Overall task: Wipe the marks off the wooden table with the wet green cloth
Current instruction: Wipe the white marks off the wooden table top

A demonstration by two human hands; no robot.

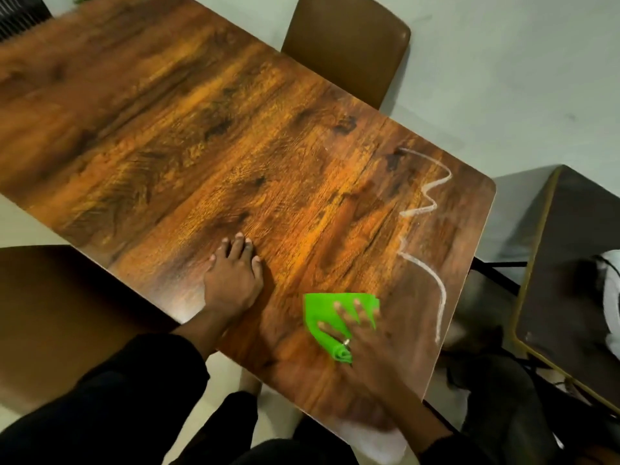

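The wooden table (208, 129) fills most of the view, with a rounded corner at the right. A white zigzag mark (432, 209) runs down its right end, from near the far edge toward the near edge. The folded green cloth (322, 317) lies flat on the table left of the mark's lower part. My right hand (362, 340) presses on the cloth with fingers spread, blurred by motion, a ring on one finger. My left hand (233, 280) rests flat on the bare wood to the left, fingers apart, holding nothing.
A brown chair (349, 45) stands at the table's far side. Another dark seat (67, 313) sits at the near left. A dark side table (570, 280) with a white object (612, 297) stands at the right. My dark-clothed legs are below the table edge.
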